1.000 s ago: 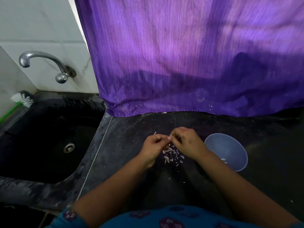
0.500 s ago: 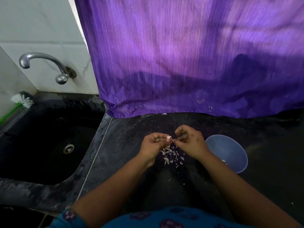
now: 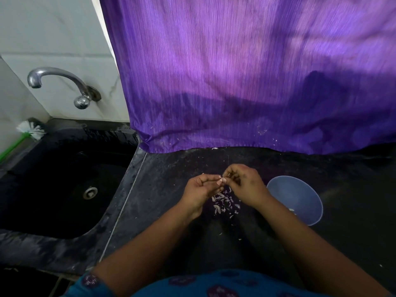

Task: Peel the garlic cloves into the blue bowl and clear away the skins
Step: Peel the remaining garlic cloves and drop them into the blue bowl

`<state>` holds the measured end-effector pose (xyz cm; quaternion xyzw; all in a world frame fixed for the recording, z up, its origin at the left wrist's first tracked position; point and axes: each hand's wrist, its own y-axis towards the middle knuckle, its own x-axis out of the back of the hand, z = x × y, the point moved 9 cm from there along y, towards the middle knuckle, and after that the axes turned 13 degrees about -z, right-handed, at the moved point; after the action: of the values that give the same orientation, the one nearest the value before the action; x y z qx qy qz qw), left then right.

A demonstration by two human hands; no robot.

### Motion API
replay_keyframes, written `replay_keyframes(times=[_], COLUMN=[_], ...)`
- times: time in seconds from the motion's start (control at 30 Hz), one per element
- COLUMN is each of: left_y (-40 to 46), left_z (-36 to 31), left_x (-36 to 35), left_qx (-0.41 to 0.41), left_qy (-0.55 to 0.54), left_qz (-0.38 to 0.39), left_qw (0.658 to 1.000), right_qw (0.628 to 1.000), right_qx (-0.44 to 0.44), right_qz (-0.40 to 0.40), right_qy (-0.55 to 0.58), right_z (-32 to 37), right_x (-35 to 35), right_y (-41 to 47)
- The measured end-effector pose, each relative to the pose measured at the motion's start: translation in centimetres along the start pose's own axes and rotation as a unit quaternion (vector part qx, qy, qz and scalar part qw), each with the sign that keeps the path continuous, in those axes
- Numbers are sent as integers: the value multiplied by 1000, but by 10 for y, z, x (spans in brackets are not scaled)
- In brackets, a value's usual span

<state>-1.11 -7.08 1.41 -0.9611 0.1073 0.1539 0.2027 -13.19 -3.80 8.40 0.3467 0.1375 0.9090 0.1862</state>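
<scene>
My left hand pinches a small pale garlic clove between thumb and fingertips above the dark counter. My right hand meets it from the right, its curled fingertips picking at the clove's top end. Under both hands a loose pile of white and purple garlic skins lies on the counter. The blue bowl stands just right of my right wrist, with a few pale cloves showing at its near inner side.
A black sink with a metal drain lies to the left, a chrome tap above it and a green-handled brush at its far corner. A purple curtain hangs down to the counter's back edge.
My hands have shifted slightly apart and back together around the clove; the right fingertips have risen to the clove's top. The bowl and the skins lie as before.
</scene>
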Motion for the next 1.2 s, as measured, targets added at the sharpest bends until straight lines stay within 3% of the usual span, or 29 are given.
replay_keyframes(times=[0.87,1.2], left_y=[-11,-17], left_z=[-7,5], left_x=[-18,-22], left_qx=[7,89], left_qy=[-7,-82], left_qz=[8,1], left_qw=[1000,993], right_qw=[997,996], right_qx=[47,53], right_qz=[31,37], right_qy=[-45,-66], right_z=[5,4], right_x=[1,2], right_y=[-4,-11])
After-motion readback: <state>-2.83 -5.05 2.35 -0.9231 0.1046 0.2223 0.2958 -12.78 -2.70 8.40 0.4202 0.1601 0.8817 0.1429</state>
